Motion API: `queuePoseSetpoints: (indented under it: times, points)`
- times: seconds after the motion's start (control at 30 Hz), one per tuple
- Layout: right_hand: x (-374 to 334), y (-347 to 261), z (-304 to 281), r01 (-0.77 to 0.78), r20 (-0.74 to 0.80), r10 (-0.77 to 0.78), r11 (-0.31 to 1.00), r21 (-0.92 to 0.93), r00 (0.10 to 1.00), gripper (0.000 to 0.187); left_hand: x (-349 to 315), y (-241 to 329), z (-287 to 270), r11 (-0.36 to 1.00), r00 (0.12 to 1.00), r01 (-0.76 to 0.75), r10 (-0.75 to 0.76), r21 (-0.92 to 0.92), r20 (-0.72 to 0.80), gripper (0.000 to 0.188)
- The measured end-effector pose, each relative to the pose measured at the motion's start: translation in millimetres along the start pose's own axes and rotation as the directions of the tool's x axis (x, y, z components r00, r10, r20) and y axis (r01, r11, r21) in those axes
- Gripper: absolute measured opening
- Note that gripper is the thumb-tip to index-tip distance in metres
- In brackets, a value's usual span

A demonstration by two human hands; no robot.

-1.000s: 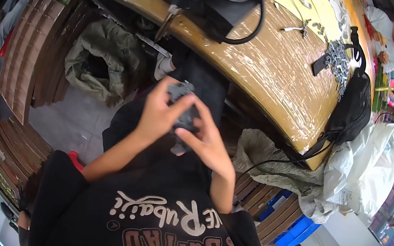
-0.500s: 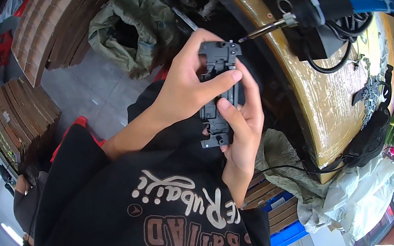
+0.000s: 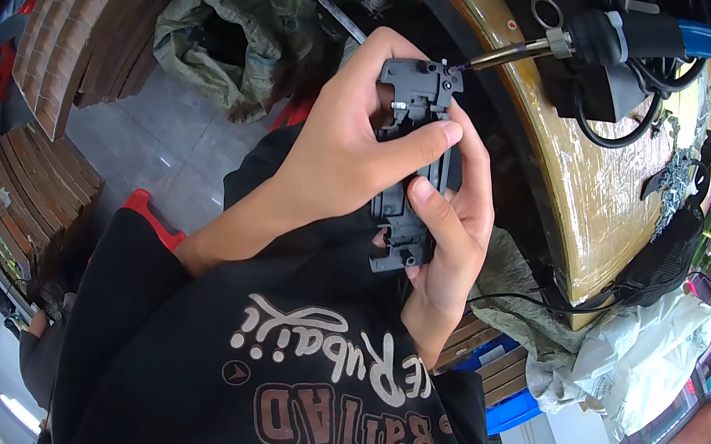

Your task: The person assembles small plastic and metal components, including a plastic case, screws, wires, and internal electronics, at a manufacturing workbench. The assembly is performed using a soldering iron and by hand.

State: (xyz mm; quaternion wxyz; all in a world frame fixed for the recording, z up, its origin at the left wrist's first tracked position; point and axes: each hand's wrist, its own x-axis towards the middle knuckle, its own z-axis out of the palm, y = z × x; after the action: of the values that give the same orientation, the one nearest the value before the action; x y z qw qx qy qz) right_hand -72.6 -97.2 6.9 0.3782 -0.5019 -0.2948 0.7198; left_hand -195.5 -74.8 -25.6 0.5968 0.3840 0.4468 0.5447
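A long black plastic housing [image 3: 414, 81] is held upright in front of my chest, its inner ribs and slots facing up. My left hand [image 3: 348, 154] grips it from the left, thumb laid across its middle and fingers behind its upper end. From the right, my right hand [image 3: 453, 234] wraps round its lower half, with the thumb pressing on its edge. At the upper right corner, the thin tip of a mounted screwdriver-like tool [image 3: 518, 52] comes right up to the housing; whether they touch I cannot tell.
A wrapped bench edge [image 3: 565, 217] curves along the right, with a pile of small screws [image 3: 671, 185] and a black cable on it. An open woven sack [image 3: 236, 39] stands at the upper left, beside stacked brown trays [image 3: 78, 19]. A red stool [image 3: 152, 215] is by my left elbow.
Both hands have shifted slightly right and up with the housing, bringing its upper corner to the tool's tip. The grip looks the same.
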Motion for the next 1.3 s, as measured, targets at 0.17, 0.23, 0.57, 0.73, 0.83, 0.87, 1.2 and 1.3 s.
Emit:
queuePoseSetpoints:
  times: [0.17,0.23,0.57,0.73,0.83,0.87,1.2,1.3]
  points:
    - [-0.9,-2.3,-1.8,-0.008,0.015,0.008,1.0,0.006,1.0,0.053,-0.5,1.3,1.4,0.999,1.0,0.029,-0.03,-0.028,-0.008,0.027]
    - [0.5,-1.1,-1.7,0.051,-0.011,-0.051,0.999,-0.01,0.999,0.053,1.8,2.5,1.3,0.999,0.999,0.032,-0.032,-0.009,0.013,0.027]
    - [2.7,-2.0,-2.9,0.011,0.027,-0.011,1.0,-0.001,1.0,0.053,4.3,-1.2,-0.5,0.999,1.0,-0.002,0.003,-0.039,0.022,0.029]
    - [6.1,2.6,-6.9,0.027,-0.005,-0.028,0.998,-0.054,1.0,0.054,4.7,-4.3,-1.0,0.998,0.999,0.043,-0.043,-0.036,0.01,0.029]
    - [6.5,3.0,-6.0,0.03,0.027,-0.029,0.999,-0.016,0.999,0.054,4.2,-5.9,-1.1,0.998,0.999,0.033,-0.033,-0.045,0.002,0.029]
    - [6.7,2.9,-7.0,0.03,0.027,-0.029,0.999,-0.015,0.999,0.054,4.4,-5.3,-0.8,0.998,0.999,0.034,-0.034,-0.045,0.002,0.029]
    - [9.7,-1.4,3.0,0.042,-0.011,-0.042,0.999,0.007,0.999,0.054,10.6,-2.1,-4.7,0.999,0.999,-0.036,0.036,-0.015,0.006,0.028]
    - [9.6,-2.4,2.3,0.041,-0.005,-0.041,0.999,0.008,0.999,0.055,10.3,0.5,-3.7,1.0,1.0,-0.009,0.01,-0.026,0.005,0.028]
